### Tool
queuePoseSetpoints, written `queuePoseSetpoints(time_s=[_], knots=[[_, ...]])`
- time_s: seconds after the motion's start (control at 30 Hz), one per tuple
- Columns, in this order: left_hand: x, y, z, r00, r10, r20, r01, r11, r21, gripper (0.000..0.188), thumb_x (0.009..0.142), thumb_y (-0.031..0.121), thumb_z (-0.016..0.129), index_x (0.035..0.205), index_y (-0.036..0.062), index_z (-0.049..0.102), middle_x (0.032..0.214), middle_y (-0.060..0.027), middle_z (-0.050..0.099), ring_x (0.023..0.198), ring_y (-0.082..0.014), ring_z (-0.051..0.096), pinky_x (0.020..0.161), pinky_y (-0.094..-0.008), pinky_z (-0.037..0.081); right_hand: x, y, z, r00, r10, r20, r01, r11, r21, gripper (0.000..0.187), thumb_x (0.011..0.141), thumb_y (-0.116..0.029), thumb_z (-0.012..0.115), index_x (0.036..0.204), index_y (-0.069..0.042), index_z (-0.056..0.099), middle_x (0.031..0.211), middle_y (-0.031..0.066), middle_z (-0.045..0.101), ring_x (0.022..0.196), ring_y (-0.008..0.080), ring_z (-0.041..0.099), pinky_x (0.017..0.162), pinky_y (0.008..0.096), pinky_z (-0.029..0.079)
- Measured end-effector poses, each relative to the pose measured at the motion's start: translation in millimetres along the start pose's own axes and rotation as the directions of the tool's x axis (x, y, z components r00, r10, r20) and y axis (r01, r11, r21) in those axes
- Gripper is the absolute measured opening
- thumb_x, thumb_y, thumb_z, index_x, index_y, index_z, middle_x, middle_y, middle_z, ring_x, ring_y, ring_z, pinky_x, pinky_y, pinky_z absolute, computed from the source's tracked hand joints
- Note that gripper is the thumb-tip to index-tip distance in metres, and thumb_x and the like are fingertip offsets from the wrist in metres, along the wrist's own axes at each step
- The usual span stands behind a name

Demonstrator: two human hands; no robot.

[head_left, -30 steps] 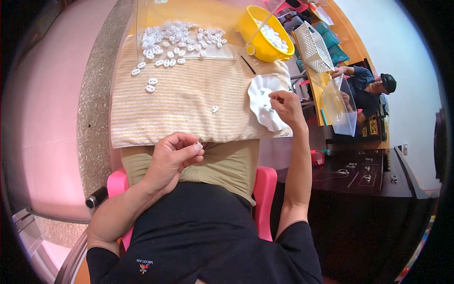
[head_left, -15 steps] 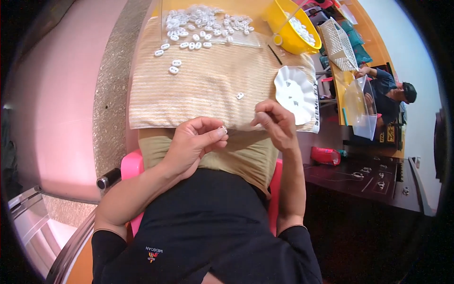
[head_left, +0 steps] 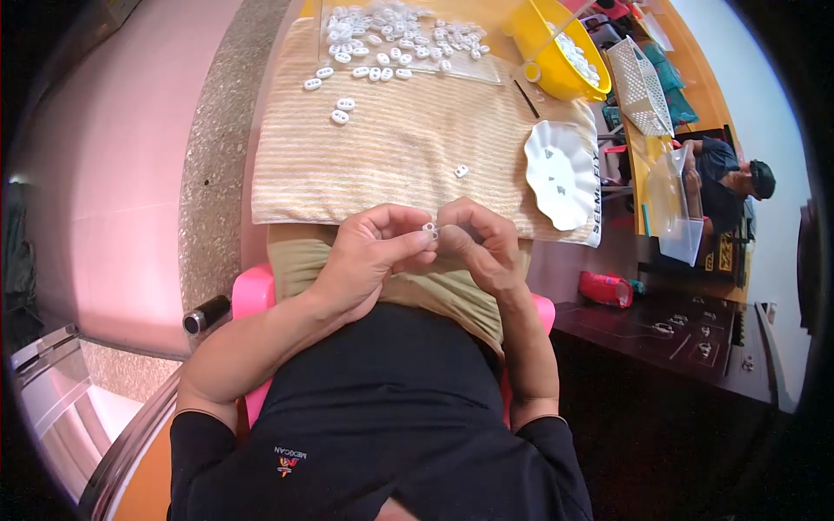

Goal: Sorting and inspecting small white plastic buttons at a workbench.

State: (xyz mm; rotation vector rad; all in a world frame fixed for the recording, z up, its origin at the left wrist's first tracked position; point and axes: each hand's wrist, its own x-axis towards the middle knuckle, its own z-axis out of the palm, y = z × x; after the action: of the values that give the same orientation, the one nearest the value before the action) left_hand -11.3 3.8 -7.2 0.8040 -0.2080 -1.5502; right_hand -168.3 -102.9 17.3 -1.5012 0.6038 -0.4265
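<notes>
My left hand (head_left: 365, 256) pinches a small white plastic piece with holes (head_left: 430, 227) between thumb and fingertips, just above my lap at the towel's near edge. Thumb and forefinger closed, my right hand (head_left: 488, 247) meets it from the right. Whatever my right fingertips hold, if anything, is too small to make out. Beyond the hands a lone white two-hole piece (head_left: 461, 172) lies on the striped towel (head_left: 365, 165). A white wavy-rimmed plate (head_left: 569, 208) at the right carries a few tiny grey bits (head_left: 560, 189).
Many white two-hole oval pieces (head_left: 391, 74) lie at the towel's far side, some inside a clear tray (head_left: 473, 76). A yellow basket (head_left: 532, 39) with more white pieces stands far right, near a thin black stick (head_left: 526, 99). Another person (head_left: 721, 174) works at a table further right.
My right hand has moved left and down to the piece in my left hand; the hands now touch or nearly touch. The whole view has shifted slightly.
</notes>
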Motion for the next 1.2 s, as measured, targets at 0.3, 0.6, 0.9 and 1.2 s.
queuePoseSetpoints(time_s=[0.3, 0.6, 0.9, 1.2], knots=[[1.0, -0.9, 0.3, 1.000, -0.004, 0.011, 0.004, 1.000, -0.008, 0.017, 0.086, 0.004, 0.068, 0.102, 0.0000, 0.063, 0.091, -0.0063, 0.067, 0.077, -0.0112, 0.065, 0.071, -0.0233, 0.054, 1.1, 4.2, -3.9, 0.996, -0.087, 0.023, 0.088, 0.993, -0.081, 0.006, 0.094, -0.004, 0.057, 0.096, 0.002, 0.059, 0.090, 0.0021, 0.059, 0.084, 0.0075, 0.059, 0.075, 0.0215, 0.050], [2.0, -3.0, -2.5, 1.000, -0.001, 0.028, 0.001, 1.000, -0.003, 0.015, 0.087, 0.004, 0.067, 0.101, 0.0011, 0.063, 0.094, -0.0084, 0.068, 0.080, -0.0134, 0.066, 0.074, -0.0253, 0.056, 0.7, 2.2, -4.3, 0.993, -0.113, 0.021, 0.114, 0.984, -0.139, 0.005, 0.093, -0.001, 0.058, 0.092, 0.003, 0.060, 0.092, 0.0048, 0.058, 0.083, 0.0096, 0.060, 0.074, 0.0229, 0.051], [2.5, -4.6, -3.2, 1.000, -0.003, 0.022, 0.003, 1.000, 0.009, 0.017, 0.087, 0.004, 0.066, 0.103, -0.0003, 0.064, 0.093, -0.0080, 0.068, 0.080, -0.0130, 0.066, 0.074, -0.0255, 0.056, 2.8, -1.6, -4.6, 0.985, -0.162, 0.057, 0.172, 0.939, -0.299, 0.003, 0.091, 0.000, 0.059, 0.091, 0.003, 0.060, 0.088, 0.0064, 0.059, 0.079, 0.0120, 0.060, 0.071, 0.0246, 0.050], [2.1, -5.2, -3.9, 1.000, -0.006, 0.029, 0.005, 1.000, 0.027, 0.019, 0.087, 0.004, 0.066, 0.105, -0.0008, 0.065, 0.094, -0.0078, 0.068, 0.080, -0.0128, 0.066, 0.074, -0.0252, 0.056, 0.9, -1.0, -2.1, 0.986, -0.163, 0.042, 0.168, 0.934, -0.314, 0.002, 0.091, 0.001, 0.059, 0.089, 0.002, 0.059, 0.087, 0.0042, 0.058, 0.079, 0.0094, 0.055, 0.069, 0.0223, 0.045]])
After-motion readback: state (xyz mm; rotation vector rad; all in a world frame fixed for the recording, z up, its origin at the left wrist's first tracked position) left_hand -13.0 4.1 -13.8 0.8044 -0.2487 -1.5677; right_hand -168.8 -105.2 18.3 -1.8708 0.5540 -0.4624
